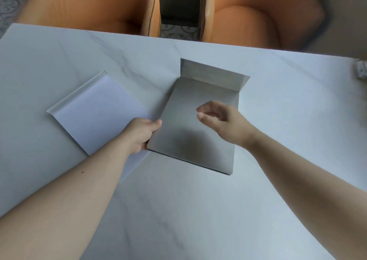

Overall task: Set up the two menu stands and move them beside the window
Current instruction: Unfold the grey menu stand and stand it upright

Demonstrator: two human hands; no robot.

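A grey metal menu stand (190, 140) with a bent-up foot at its far end is tilted above the white marble table (178, 210). My left hand (142, 134) grips its near left corner. My right hand (220, 118) hovers over the stand's middle, fingers loosely curled, holding nothing. A second menu stand (95, 112) lies flat on the table to the left, white sheet face up, a narrow lip along its far edge; my left forearm covers its near corner.
Two orange leather chairs (89, 5) (258, 13) stand at the table's far edge. A small pale object (360, 69) lies at the right edge of the table, cut off by the frame. A patterned carpet shows between the chairs.
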